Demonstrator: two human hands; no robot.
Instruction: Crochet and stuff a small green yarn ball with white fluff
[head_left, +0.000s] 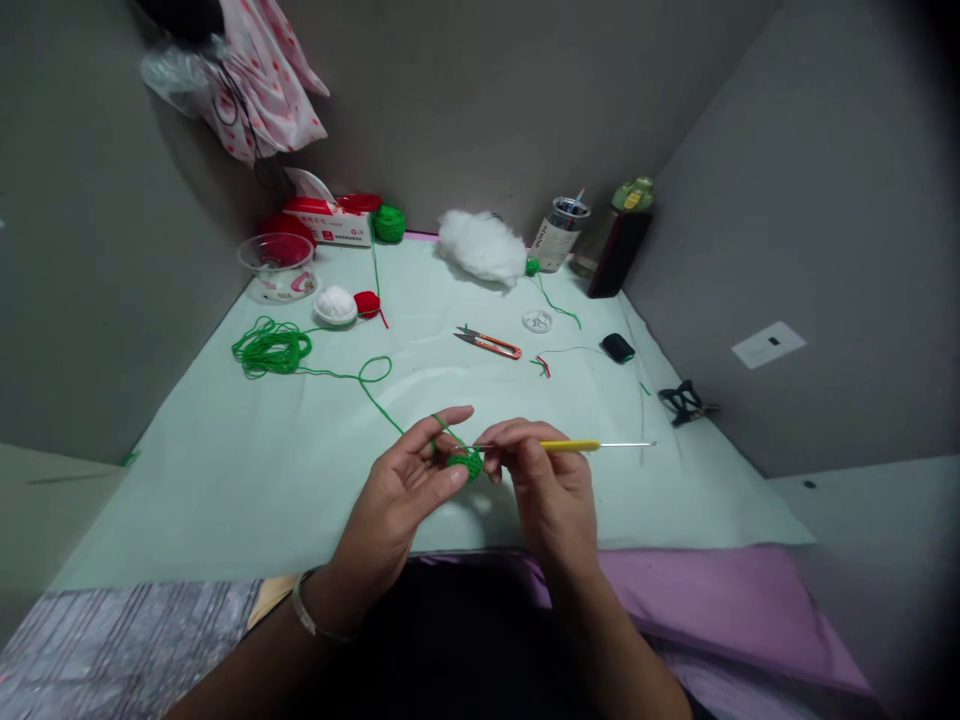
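Between thumb and fingers, my left hand (409,480) pinches a small green crochet piece (466,463). Green yarn (384,412) runs over the raised index finger of that hand and back to a loose coil (271,348) on the table's left. My right hand (551,485) grips a crochet hook (571,446) by its yellow handle. One metal end of the hook points left and meets the crochet piece; the other sticks out to the right. The exact stitch at the tip is too small to make out.
Orange-handled thread snips (489,343) lie ahead of my hands. Behind them sits white stuffing (481,246), beside a pencil can (559,235) and a bottle (634,195). A plastic tub (277,275), tissue box (341,225) and white yarn ball (335,304) stand left. Grey walls enclose the table.
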